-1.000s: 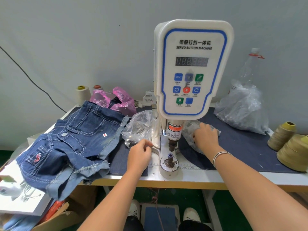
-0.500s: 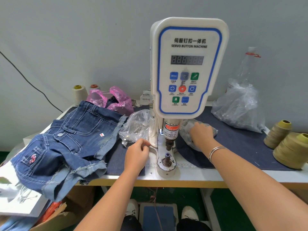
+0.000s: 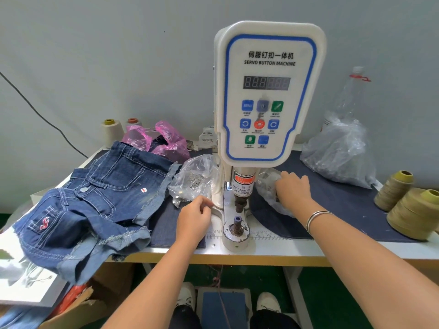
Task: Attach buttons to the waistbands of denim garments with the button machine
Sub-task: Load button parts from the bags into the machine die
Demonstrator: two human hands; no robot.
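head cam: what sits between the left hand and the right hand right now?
The button machine: its lower die post and warning-labelled punch column stand between the left hand and right hand, seen in the head view.

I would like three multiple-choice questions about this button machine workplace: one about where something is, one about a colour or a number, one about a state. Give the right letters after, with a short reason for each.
1. Where does the denim garment lie?
A. left of the button machine
B. right of the machine
C. under the machine's head

2. What colour is the crumpled bag behind the garment?
A. green
B. pink
C. black

3. What is on the machine's lower die at this moment?
A. a waistband
B. a thread cone
C. no fabric

Answers:
1 A, the garment is spread over the table's left end.
2 B, the thin plastic is clearly pink.
3 C, the die post stands bare, while the left hand is beside it and the right hand is at a clear bag.
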